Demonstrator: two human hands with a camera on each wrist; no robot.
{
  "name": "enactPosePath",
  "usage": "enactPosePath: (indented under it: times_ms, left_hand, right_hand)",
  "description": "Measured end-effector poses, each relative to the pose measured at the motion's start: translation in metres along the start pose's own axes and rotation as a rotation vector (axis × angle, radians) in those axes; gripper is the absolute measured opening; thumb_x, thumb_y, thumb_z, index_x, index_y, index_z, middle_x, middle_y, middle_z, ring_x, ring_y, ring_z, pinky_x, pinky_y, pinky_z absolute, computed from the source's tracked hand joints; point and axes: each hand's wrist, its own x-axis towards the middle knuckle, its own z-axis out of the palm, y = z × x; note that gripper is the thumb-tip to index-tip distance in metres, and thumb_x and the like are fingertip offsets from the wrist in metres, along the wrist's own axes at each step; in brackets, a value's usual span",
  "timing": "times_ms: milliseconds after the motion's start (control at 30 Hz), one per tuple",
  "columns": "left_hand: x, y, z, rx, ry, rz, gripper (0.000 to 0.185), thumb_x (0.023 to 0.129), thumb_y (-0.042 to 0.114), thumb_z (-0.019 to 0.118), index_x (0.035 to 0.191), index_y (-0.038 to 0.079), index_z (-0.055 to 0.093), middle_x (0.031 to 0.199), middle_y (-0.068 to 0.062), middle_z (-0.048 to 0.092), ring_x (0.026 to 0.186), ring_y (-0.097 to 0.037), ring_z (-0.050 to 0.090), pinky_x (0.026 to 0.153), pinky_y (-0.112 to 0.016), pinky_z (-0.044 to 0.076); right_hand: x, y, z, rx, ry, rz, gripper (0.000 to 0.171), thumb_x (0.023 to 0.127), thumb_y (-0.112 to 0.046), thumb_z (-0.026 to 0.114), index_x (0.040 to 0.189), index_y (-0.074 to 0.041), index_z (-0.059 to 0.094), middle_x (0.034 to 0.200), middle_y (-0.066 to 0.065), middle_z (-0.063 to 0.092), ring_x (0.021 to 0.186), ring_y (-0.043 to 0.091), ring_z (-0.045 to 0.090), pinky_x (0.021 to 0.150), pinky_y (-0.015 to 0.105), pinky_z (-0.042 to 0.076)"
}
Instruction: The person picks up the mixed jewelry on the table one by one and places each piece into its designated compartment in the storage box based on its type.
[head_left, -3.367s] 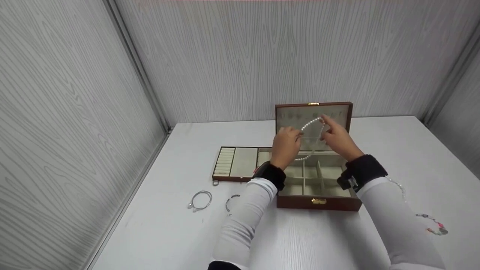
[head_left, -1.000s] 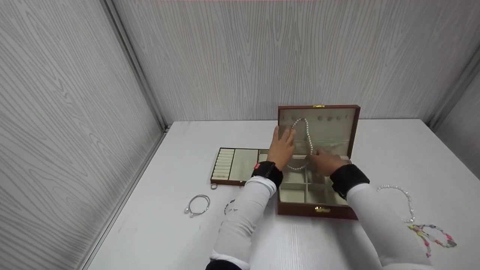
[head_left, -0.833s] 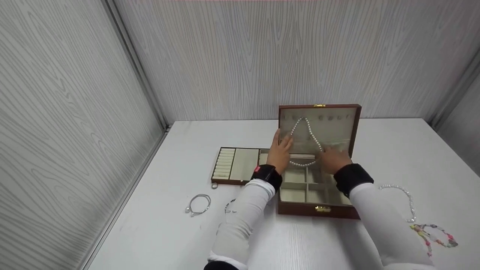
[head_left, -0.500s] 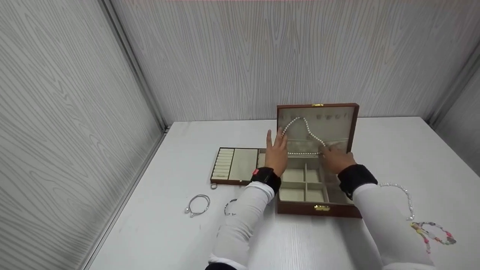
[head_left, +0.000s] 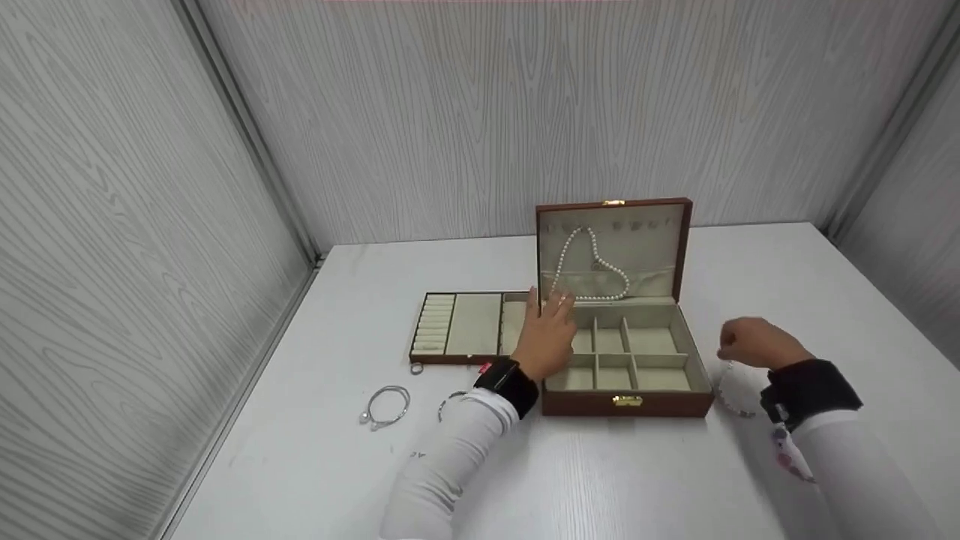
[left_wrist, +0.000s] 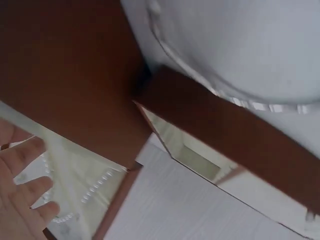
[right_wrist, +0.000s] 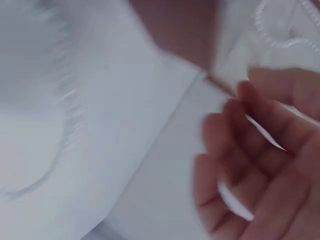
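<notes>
A white pearl necklace [head_left: 625, 281] hangs as a loop against the inside of the raised lid of a brown jewelry box [head_left: 667, 406], its lower strand along the lid's base. My left hand [head_left: 546, 341] is over the box's left side, fingers straight, fingertips right by the necklace's lower left; in the left wrist view its fingers [left_wrist: 30, 190] overlap the pearls. To the right of the box, my right hand [head_left: 761, 341] is above a white beaded strand [head_left: 723, 397]. Its fingers [right_wrist: 215, 135] are loosely curled with nothing between them in the right wrist view.
A jewelry tray [head_left: 472, 324] with ring rolls lies left of the box. In front of it are a ring [head_left: 416, 368], a silver bangle [head_left: 407, 405] and a thin bracelet [head_left: 442, 406] partly under the left sleeve. Colorful beads [head_left: 784, 454] lie partly hidden by the right wrist.
The pearl necklace went from both hands onto the lid, where its loop was spread wider. My right hand let go and moved right, out of the box; the left hand lowered slightly.
</notes>
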Motion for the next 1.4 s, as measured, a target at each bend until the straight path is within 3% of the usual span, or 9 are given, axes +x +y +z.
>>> enactPosePath:
  times_ms: [133,333,433,633,833,967,1200,1300,1400]
  left_hand:
    - [-0.003,0.007,-0.004,-0.14,0.033,0.008,0.021,0.083,0.025,0.057,0.1,0.02,0.068,0.142,-0.003,0.044,0.131,-0.023,0.039,0.108,-0.05,0.03]
    - [0.002,0.027,-0.014,-0.193,0.104,0.061,0.017,0.084,0.026,0.056,0.094,0.022,0.07,0.126,0.001,0.055,0.12,-0.018,0.047,0.1,-0.042,0.037]
    - [0.008,0.045,-0.025,-0.218,0.078,0.093,0.018,0.086,0.027,0.054,0.095,0.024,0.069,0.128,0.003,0.055,0.12,-0.015,0.048,0.099,-0.037,0.038]
    - [0.018,0.093,-0.04,-0.203,0.025,0.182,0.021,0.088,0.029,0.05,0.102,0.03,0.067,0.129,0.01,0.054,0.121,-0.01,0.047,0.101,-0.032,0.036]
    - [0.027,0.131,-0.045,-0.161,0.028,0.275,0.023,0.09,0.033,0.049,0.107,0.031,0.063,0.13,0.012,0.052,0.122,-0.007,0.045,0.098,-0.03,0.037]
    - [0.031,0.142,-0.044,-0.172,-0.028,0.276,0.027,0.089,0.036,0.05,0.115,0.029,0.058,0.127,0.013,0.053,0.119,-0.006,0.046,0.096,-0.027,0.038]
    - [0.041,0.141,-0.042,-0.382,-0.107,0.137,0.06,0.091,0.037,0.049,0.143,0.013,0.031,0.131,0.005,0.055,0.117,-0.01,0.054,0.093,-0.027,0.045]
    - [0.043,0.14,-0.042,-0.482,-0.119,0.092,0.064,0.092,0.034,0.049,0.146,0.009,0.023,0.135,0.001,0.053,0.119,-0.011,0.053,0.095,-0.024,0.045]
    - [0.044,0.139,-0.042,-0.607,-0.116,0.084,0.063,0.094,0.029,0.049,0.146,0.007,0.022,0.138,-0.001,0.05,0.123,-0.01,0.05,0.098,-0.02,0.042]
  right_hand:
    - [-0.018,0.02,0.021,0.046,-0.146,0.087,0.023,0.073,-0.02,0.066,0.083,0.0,0.062,0.08,0.01,0.062,0.073,0.021,0.056,0.062,0.033,0.045]
    - [-0.024,0.024,0.047,0.119,-0.157,0.032,0.011,0.072,-0.012,0.065,0.076,-0.002,0.065,0.071,0.001,0.063,0.066,0.012,0.052,0.059,0.027,0.042]
    - [-0.028,0.02,0.046,0.139,-0.184,0.033,0.012,0.07,-0.007,0.062,0.079,-0.002,0.067,0.074,0.003,0.063,0.067,0.014,0.053,0.059,0.028,0.044]
    - [-0.032,0.017,0.054,0.132,-0.134,0.088,0.007,0.063,-0.003,0.059,0.067,-0.006,0.063,0.062,-0.003,0.053,0.057,0.013,0.048,0.05,0.026,0.039]
    - [-0.038,0.021,0.054,0.054,-0.058,0.127,0.005,0.072,-0.016,0.062,0.072,-0.011,0.061,0.067,-0.002,0.058,0.06,0.015,0.05,0.058,0.034,0.035]
    - [-0.041,0.017,0.046,0.136,0.123,0.059,0.007,0.079,-0.013,0.059,0.076,-0.007,0.057,0.069,0.002,0.057,0.062,0.016,0.049,0.057,0.03,0.037]
    - [-0.038,-0.001,0.035,0.228,0.752,-0.044,0.005,0.081,-0.007,0.059,0.082,-0.002,0.061,0.077,0.009,0.066,0.072,-0.003,0.049,0.063,0.015,0.037]
    - [-0.036,-0.011,0.031,0.268,0.877,-0.083,0.005,0.079,-0.002,0.059,0.082,-0.003,0.062,0.078,0.011,0.066,0.073,-0.014,0.044,0.065,0.007,0.034]
    - [-0.036,-0.02,0.027,0.29,0.907,-0.121,0.006,0.078,0.0,0.059,0.081,-0.004,0.062,0.078,0.011,0.066,0.073,-0.017,0.043,0.065,0.005,0.033]
